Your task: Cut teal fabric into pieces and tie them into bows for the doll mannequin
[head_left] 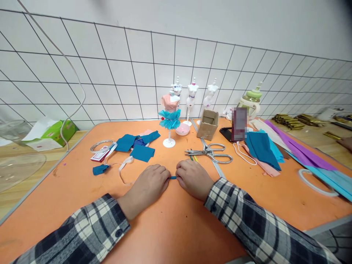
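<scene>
My left hand [150,185] and my right hand [192,178] rest knuckles-up on the orange table [170,227], fingers curled. Between them they pinch a small strip of blue paper [173,177], of which only a short bit shows. Just beyond my right hand lie steel scissors [211,153]. Further back stands a small mannequin [169,113] in a pink top and blue ruffled skirt. Cut pieces of blue paper [137,146] lie to its left.
Three bare white mannequins [192,93] line the grid wall, beside a cardboard box [208,124] and a pink dish [182,129]. Blue, pink and purple paper sheets [264,148] spread at right. Tape rolls [102,146], a metal ruler and a green tissue box [59,132] are around.
</scene>
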The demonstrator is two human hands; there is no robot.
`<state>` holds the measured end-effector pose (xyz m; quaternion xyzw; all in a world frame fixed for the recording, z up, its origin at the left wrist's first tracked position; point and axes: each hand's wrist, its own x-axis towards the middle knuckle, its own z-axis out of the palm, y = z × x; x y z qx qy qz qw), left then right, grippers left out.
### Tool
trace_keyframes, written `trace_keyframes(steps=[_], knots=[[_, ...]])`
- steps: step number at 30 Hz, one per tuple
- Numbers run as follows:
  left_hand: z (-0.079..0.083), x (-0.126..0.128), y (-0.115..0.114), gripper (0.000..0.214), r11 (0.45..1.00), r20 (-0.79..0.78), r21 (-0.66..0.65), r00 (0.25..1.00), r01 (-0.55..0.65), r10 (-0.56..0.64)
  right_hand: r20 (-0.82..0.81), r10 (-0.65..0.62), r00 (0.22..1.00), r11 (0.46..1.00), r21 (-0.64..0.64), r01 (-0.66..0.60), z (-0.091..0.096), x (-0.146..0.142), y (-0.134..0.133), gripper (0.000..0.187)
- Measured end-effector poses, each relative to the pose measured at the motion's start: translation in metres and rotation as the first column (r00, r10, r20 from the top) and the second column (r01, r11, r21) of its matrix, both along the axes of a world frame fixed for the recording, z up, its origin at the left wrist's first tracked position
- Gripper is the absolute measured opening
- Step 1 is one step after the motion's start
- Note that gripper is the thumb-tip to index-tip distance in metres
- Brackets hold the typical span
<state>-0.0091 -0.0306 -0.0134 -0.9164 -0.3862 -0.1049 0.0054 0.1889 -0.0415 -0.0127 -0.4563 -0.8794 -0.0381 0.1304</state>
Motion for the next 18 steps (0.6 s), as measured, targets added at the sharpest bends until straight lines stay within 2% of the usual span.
trace_keyframes(steps=[4, 6, 8, 10, 18], knots=[[0.005, 0.0, -0.006, 0.014, 1.0, 0.12, 0.005, 0.993, 0.014, -0.014, 0.02, 0.031, 0.999, 0.999, 0.04, -0.032, -0.003, 0.0, 0.0, 0.01], [0.009, 0.0, -0.009, 0.026, 0.999, 0.168, 0.004, 0.985, 0.032, -0.032, 0.049, 0.051, 0.998, 0.996, 0.07, -0.054, -0.003, 0.0, -0.001, 0.011], [0.012, 0.0, -0.011, 0.031, 0.999, 0.166, -0.007, 0.985, 0.047, -0.045, 0.06, 0.073, 0.996, 0.992, 0.102, -0.079, -0.002, 0.001, -0.002, 0.013], [0.014, 0.0, -0.012, 0.027, 0.999, 0.139, -0.019, 0.989, 0.051, -0.048, 0.06, 0.084, 0.995, 0.99, 0.113, -0.09, -0.002, 0.001, -0.003, 0.014], [0.012, 0.002, -0.01, 0.02, 0.999, 0.13, 0.037, 0.991, 0.026, -0.031, 0.066, 0.071, 0.995, 0.994, 0.077, -0.076, 0.001, 0.0, -0.005, 0.016]])
